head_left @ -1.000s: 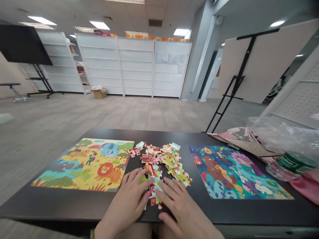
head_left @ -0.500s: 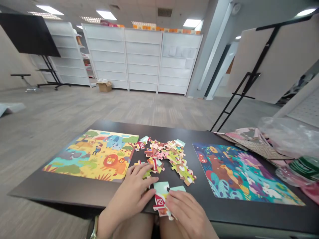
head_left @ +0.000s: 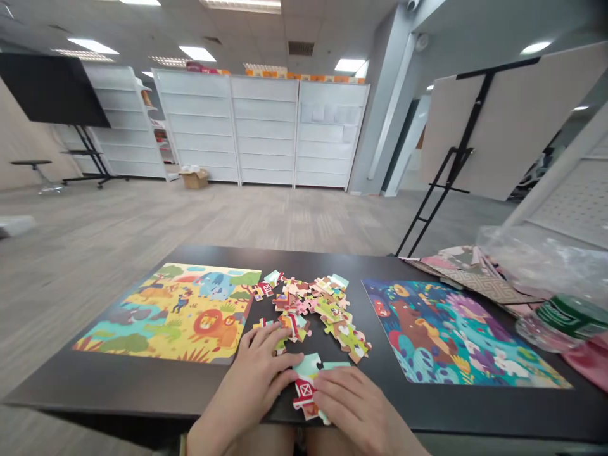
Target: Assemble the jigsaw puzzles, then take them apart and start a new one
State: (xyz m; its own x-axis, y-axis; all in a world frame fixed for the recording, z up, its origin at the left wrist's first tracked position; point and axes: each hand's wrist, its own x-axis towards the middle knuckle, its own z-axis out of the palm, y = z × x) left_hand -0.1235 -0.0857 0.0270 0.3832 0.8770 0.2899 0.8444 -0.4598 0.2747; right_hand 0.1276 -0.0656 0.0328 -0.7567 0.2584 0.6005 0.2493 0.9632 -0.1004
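The left hand point(head_left: 256, 380) lies palm-down on the dark table point(head_left: 114, 386), fingers loosely spread, their tips resting on a few loose jigsaw pieces point(head_left: 281, 345) with nothing pinched between them. The right hand point(head_left: 349, 399) sits just beside it, fingers together and laid flat across a small cluster of jigsaw pieces point(head_left: 306, 386), one printed with a red barn, another pale turquoise; whether those fingers truly grip the cluster or only cover it is hard to tell from this angle. The cluster lies near the table's front edge, between the two hands; the main pile of jigsaw pieces point(head_left: 308, 304) spreads just beyond, between two printed picture boards — a yellow savanna scene with a lion point(head_left: 166, 313) on the left, a blue-green scene with a bear point(head_left: 456, 332) on the right. Past the second board lie patterned flat packaging point(head_left: 468, 269), a clear plastic bag point(head_left: 536, 259), a green-labelled bottle point(head_left: 565, 323) and a pink cloth point(head_left: 589, 364); white shelving point(head_left: 261, 133) lines the far wall.
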